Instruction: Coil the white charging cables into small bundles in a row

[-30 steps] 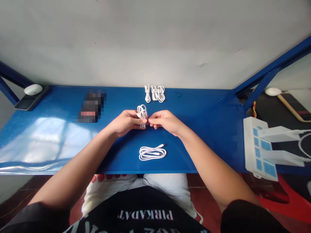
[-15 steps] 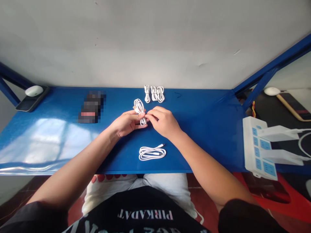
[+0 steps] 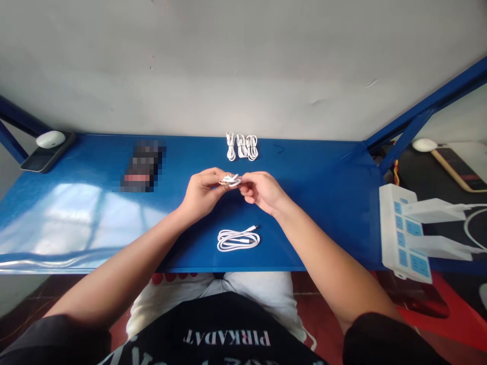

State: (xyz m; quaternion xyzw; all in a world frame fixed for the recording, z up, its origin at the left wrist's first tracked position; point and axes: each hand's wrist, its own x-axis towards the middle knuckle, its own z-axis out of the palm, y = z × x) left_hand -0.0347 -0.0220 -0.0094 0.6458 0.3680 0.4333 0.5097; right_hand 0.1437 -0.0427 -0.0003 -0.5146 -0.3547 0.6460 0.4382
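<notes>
From my screen: blue table (image 3: 323, 203), grey wall (image 3: 243, 66) behind it. Pixelated object (image 3: 142, 167) on the table, left of center, unreadable. Phone (image 3: 40, 162) at the left corner, white puck (image 3: 50, 139) on it. Power strip (image 3: 399, 233) at the right edge, two white chargers (image 3: 433, 211) plugged in. Second phone (image 3: 456, 167) beyond, puck (image 3: 424, 145) beside it.

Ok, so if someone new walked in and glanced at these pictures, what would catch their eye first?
The bright blue table stands out first, with the left hand and right hand at its middle pinching a small folded white cable. Just beyond them lie three bundled white cables, and a loose coil sits nearer the person. Off to the right, a white power strip with blue panels draws the eye.
</notes>
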